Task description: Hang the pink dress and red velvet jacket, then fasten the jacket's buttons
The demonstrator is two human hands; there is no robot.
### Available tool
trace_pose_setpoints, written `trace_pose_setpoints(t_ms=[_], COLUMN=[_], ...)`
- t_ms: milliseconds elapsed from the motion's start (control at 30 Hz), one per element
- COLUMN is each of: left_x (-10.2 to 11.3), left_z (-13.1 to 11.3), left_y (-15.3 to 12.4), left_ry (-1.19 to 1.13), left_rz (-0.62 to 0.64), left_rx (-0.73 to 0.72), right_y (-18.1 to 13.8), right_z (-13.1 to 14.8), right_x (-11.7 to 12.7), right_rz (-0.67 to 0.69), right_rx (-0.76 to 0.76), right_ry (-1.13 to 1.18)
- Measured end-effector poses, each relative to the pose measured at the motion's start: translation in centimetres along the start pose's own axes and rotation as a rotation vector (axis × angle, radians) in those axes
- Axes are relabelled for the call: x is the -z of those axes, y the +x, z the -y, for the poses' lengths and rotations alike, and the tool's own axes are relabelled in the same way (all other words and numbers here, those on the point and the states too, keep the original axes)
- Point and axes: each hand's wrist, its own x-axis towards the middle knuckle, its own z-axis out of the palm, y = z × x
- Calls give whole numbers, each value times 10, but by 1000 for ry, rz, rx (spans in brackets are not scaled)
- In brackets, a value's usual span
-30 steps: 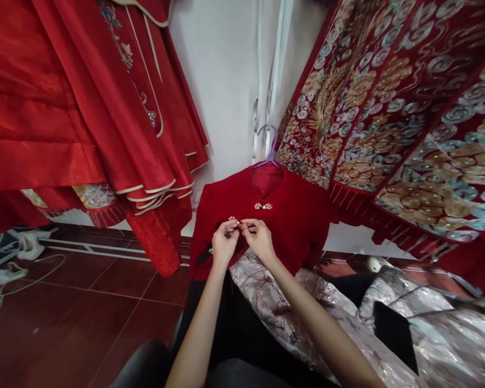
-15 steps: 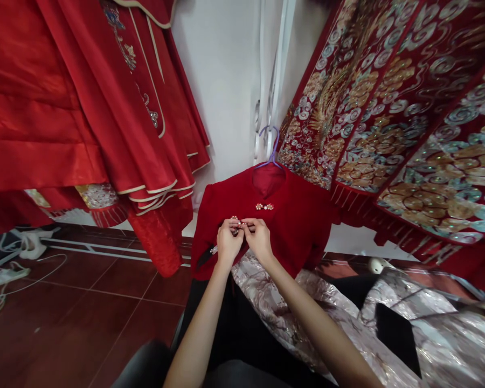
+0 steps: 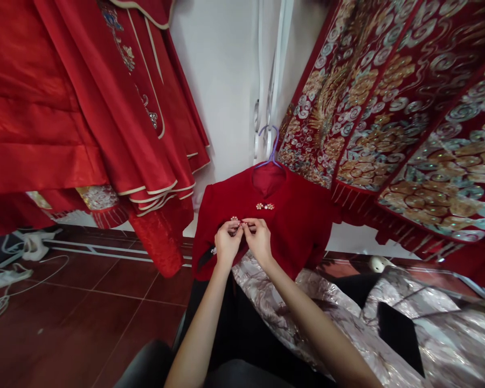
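A dark red velvet top (image 3: 295,215) hangs on a purple hanger (image 3: 271,145) in front of me, its lower edge resting on silvery patterned fabric (image 3: 291,312). A jewelled clasp (image 3: 264,206) sits fastened below the collar. Just under it, my left hand (image 3: 226,241) and my right hand (image 3: 259,237) meet at a second jewelled clasp (image 3: 236,220), pinching its two halves and the velvet front between fingertips. Both forearms reach up from the bottom of the view.
Red satin garments (image 3: 84,108) with cream trim hang at the left. Heavily embroidered red and gold garments (image 3: 392,108) hang at the right. A white wall (image 3: 222,81) is behind. White cables (image 3: 8,269) lie on the red tiled floor (image 3: 84,318). A black tablet-like object (image 3: 400,334) rests on the silver fabric.
My hands have stayed at the second clasp with only small finger movements. The view shifted slightly.
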Motion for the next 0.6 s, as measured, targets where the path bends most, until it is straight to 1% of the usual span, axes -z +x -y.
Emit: trace_pose_setpoints(t_ms=[167,433,600], left_x=[6,18,21], left_z=[1,-3,7], left_y=[1,9,13], left_ry=[31,58,-3], left_rz=[5,92,146], left_rx=[-22,-67,-78], right_y=[-2,3,4], right_z=[-1,-4,-2], right_x=[-1,1,5], right_rz=[21,51,80], right_rx=[15,33,62], right_ry=[12,-10,-4])
